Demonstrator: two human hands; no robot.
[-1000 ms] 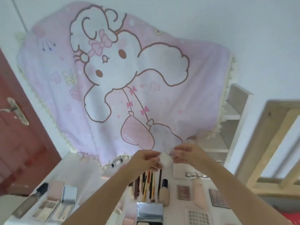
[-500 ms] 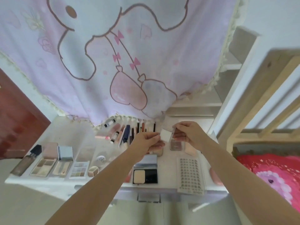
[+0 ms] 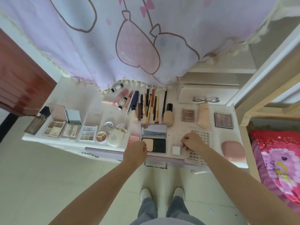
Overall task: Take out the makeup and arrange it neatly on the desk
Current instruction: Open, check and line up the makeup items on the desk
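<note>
Now lowered: small clear case with white pad (image 3: 176, 150), held up between both hands half a second ago, lies on the desk (image 3: 78, 98) near its front edge, hinged lid standing just below the right hand (image 3: 193, 141). Right fingers (image 3: 185, 140) curled together and pinching the thin lid edge; hand overlaps the sheet of press-on nails (image 3: 204, 137). Left hand (image 3: 135, 151) has let go and hangs in a loose fist, fingers closed on nothing visible, knuckles over the near corner of the open powder compact (image 3: 154, 138). Judgement: this item is placed or nearly so; release remains. Surface: white desk, well filled; palettes (image 3: 54, 127) far left of the left fingers, brushes and pencils (image 3: 149, 106) beyond both hands, foundation bottle (image 3: 168, 116) beyond the compact, pink case (image 3: 233, 151) right of the right fingers, glasses (image 3: 206, 99) at the back. Room: pink cartoon cloth (image 3: 129, 38) hanging over the desk's rear, dark red door left, wooden frame and red bedding (image 3: 279, 159) right, pale tiled floor (image 3: 56, 176).
</note>
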